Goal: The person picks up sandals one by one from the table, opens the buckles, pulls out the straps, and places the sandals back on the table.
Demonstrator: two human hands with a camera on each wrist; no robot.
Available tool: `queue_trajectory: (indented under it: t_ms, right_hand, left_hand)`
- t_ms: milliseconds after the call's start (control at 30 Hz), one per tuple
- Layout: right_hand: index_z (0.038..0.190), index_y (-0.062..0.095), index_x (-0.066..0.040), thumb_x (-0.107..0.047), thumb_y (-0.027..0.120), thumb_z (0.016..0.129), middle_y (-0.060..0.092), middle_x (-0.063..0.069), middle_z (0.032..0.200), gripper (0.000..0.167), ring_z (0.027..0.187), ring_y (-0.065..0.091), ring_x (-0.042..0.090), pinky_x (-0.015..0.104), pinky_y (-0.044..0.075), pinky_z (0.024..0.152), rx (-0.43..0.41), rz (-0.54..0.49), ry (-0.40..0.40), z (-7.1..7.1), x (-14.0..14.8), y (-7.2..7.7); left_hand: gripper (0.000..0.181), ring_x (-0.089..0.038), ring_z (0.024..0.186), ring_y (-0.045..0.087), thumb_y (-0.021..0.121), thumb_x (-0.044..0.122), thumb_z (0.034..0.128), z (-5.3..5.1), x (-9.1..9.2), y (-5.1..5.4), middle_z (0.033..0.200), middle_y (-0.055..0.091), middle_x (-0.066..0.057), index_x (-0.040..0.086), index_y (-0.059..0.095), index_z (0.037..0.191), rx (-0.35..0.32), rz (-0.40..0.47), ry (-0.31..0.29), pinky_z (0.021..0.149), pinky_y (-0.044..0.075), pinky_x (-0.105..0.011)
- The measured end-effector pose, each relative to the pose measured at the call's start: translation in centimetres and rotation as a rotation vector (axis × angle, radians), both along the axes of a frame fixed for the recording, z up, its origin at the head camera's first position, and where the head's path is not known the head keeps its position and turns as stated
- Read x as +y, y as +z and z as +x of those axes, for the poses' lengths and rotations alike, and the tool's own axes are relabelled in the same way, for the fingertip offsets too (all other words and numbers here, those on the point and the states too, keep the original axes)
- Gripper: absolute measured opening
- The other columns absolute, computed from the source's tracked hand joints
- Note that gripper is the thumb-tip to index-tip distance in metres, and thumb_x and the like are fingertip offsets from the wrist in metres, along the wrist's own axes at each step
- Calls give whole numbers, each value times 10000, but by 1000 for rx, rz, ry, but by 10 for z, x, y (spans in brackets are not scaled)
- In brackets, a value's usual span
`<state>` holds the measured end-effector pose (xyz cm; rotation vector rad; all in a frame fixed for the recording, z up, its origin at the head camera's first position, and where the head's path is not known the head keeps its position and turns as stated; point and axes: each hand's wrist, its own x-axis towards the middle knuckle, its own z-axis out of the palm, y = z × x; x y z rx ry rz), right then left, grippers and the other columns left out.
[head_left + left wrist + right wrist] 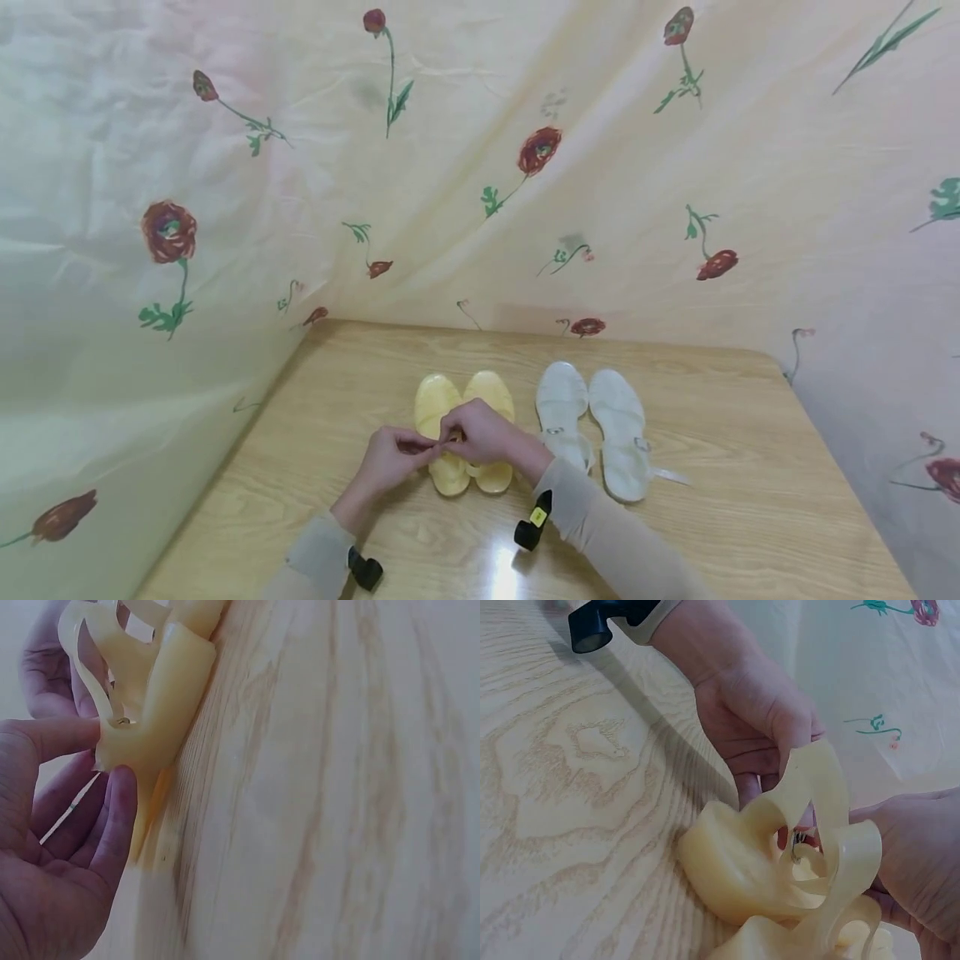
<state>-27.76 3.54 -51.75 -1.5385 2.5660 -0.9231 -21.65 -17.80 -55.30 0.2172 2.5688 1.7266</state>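
A pair of yellow jelly sandals lies on the table, toes toward the back wall. Over the left yellow sandal [433, 402] my two hands meet at its outer side, where a strap with a small metal buckle [798, 844] sits. My left hand [392, 458] pinches the strap by the buckle between thumb and fingers. From above, my right hand [483, 433] reaches across both yellow sandals, its thumb and forefinger pinching the same strap. It partly covers the right yellow sandal [489, 390]. The strap's end is hidden by the fingers.
A left white sandal [561, 396] and a right white sandal [618, 404] lie to the right, the latter with its strap [671, 476] sticking out sideways. The wooden table [750, 467] is bounded by a flowered cloth [450, 167] at the back and sides.
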Motion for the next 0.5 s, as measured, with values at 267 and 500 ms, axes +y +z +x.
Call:
queue_trajectory:
  t_ms: [267,500]
  right_hand:
    - [836,778,-138,-54,813,907,778,-36,801,116,687,630,14,80,492,667,32,-81,16,2,2,-4]
    - [855,744,-124,-34,793,926,771,-23,841,124,776,657,-9,105,547,729,-22,-79,32,2,2,-9]
  left_hand:
    - [131,-91,737,752,868,115,877,-1,0,2,902,820,-150,15,835,954,-7,0,10,691,608,-203]
    - [145,-75,715,736,878,132,869,-1,-1,-2,885,819,-136,18,833,947,-17,2,37,681,600,-202]
